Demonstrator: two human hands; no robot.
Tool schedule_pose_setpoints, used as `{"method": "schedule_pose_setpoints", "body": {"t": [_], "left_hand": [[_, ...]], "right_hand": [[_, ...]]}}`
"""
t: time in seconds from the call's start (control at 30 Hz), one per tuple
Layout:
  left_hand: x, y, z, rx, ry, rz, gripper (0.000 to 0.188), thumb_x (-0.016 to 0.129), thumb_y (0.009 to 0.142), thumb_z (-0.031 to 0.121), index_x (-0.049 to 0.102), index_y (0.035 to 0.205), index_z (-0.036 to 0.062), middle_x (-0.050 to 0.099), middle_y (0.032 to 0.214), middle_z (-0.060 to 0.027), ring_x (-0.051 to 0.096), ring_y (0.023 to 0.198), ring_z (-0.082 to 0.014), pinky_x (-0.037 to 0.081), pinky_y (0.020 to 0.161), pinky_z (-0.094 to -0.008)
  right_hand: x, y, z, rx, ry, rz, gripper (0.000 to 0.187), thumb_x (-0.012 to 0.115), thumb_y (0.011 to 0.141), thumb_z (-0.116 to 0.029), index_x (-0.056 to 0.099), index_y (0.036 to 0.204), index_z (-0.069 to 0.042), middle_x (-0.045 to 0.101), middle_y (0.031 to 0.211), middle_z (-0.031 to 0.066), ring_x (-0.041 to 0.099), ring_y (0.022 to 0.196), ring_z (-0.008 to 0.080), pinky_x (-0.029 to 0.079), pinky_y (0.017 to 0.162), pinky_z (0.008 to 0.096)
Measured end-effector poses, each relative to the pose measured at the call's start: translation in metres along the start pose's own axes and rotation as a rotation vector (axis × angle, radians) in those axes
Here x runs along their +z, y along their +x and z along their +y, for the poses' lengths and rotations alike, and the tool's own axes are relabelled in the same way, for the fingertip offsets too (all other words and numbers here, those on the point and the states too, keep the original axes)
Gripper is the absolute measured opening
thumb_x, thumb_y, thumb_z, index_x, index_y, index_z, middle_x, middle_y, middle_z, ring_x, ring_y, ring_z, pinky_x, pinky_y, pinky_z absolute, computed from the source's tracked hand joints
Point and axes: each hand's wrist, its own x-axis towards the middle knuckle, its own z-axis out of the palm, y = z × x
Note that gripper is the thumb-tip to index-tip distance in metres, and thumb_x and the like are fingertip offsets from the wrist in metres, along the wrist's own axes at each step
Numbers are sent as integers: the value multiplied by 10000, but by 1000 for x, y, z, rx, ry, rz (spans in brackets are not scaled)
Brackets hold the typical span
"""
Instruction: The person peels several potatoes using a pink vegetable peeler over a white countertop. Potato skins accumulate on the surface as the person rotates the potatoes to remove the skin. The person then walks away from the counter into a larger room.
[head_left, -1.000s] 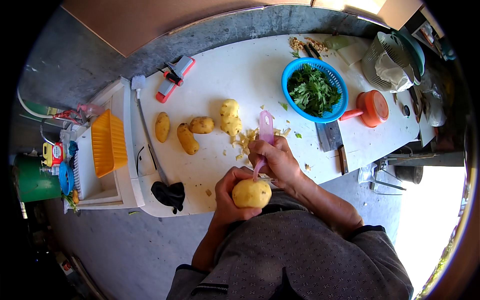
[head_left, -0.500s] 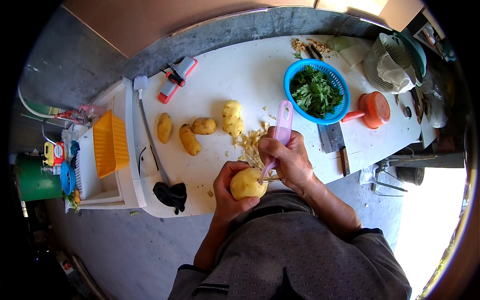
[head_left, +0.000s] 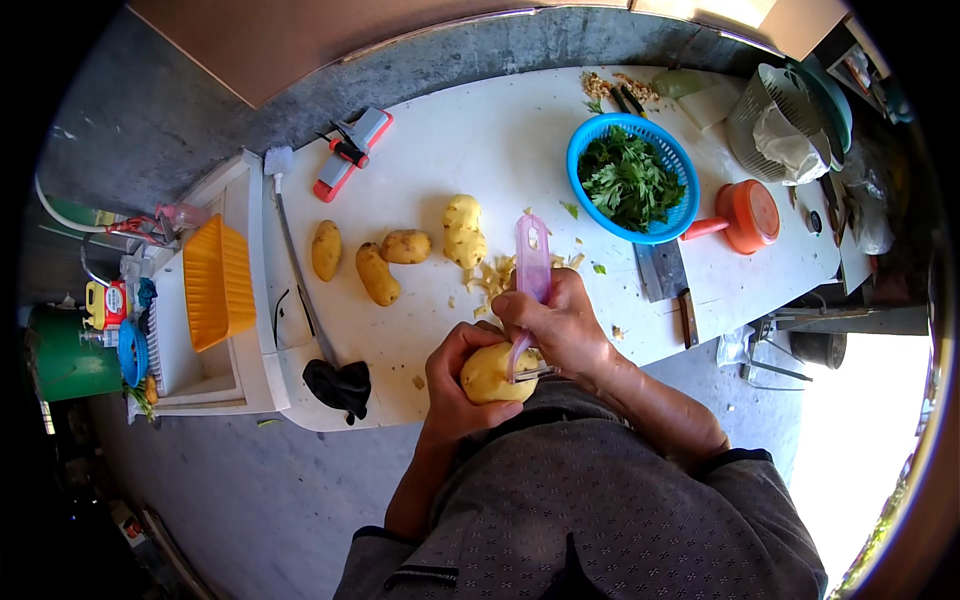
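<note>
My left hand (head_left: 453,377) is closed around a mostly peeled potato (head_left: 489,372) in front of my body. In my right hand (head_left: 563,325) I grip a pink peeler (head_left: 533,258), its slotted handle pointing up and away from me. The peeler's blade lies against the right side of the potato. Just beyond my hands, potato peelings (head_left: 492,279) lie in a heap on the white table. A peeled, knobby potato (head_left: 463,232) sits behind them. To its left are unpeeled potatoes (head_left: 377,275), two of them touching, and one more apart (head_left: 326,250).
A blue basket of leafy greens (head_left: 633,178) stands at the back right, beside an orange pot with a handle (head_left: 748,217). A cleaver (head_left: 663,275) lies near the table's front edge. At left are a sharpening stone (head_left: 354,155), a long-handled brush (head_left: 290,220) and a sink (head_left: 208,392) with a yellow basket (head_left: 219,284).
My right hand has drawn the peeler slightly left and lower, bringing its blade onto the potato's face. The peeler's handle now stands more upright. My left hand keeps its hold.
</note>
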Motion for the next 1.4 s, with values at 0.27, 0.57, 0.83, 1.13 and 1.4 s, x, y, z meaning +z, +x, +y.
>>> {"method": "schedule_pose_setpoints", "body": {"t": [0.27,0.57,0.83,1.13,1.4], "left_hand": [[-5,3,5,-92,-99,-60,612,886,578,130,568,1087,11,635,1048,-72,623,971,-137,499,906,-305],[-4,14,22,-211,-68,-144,621,853,543,129,580,1090,20,636,1027,-59,614,968,-120,491,900,-289],[0,14,13,43,77,-30,615,879,559,126,562,1073,11,628,1057,-106,618,978,-161,503,906,-327],[-3,18,9,154,136,-24,621,898,569,102,555,1080,17,607,1079,-116,609,986,-171,509,904,-334],[-13,13,-2,-86,-73,-110,666,901,509,136,570,1077,28,635,1081,-94,621,999,-150,500,921,-318]], "right_hand": [[0,-1,-5,-70,-121,-97,239,717,860,-112,607,673,-12,579,649,-29,525,594,37,420,512,247],[-7,4,-4,-173,-273,-254,225,719,851,-88,593,685,-3,560,655,-30,507,610,32,415,520,251],[1,1,-5,-64,-7,25,197,687,872,-87,615,704,-15,576,655,-25,527,599,46,414,520,249],[-1,7,2,-42,200,51,207,697,867,-115,618,694,-35,573,636,2,505,548,68,372,489,249],[-6,10,-18,-73,-170,-219,204,693,848,-87,626,675,-3,600,632,0,538,552,58,407,485,248]]}}
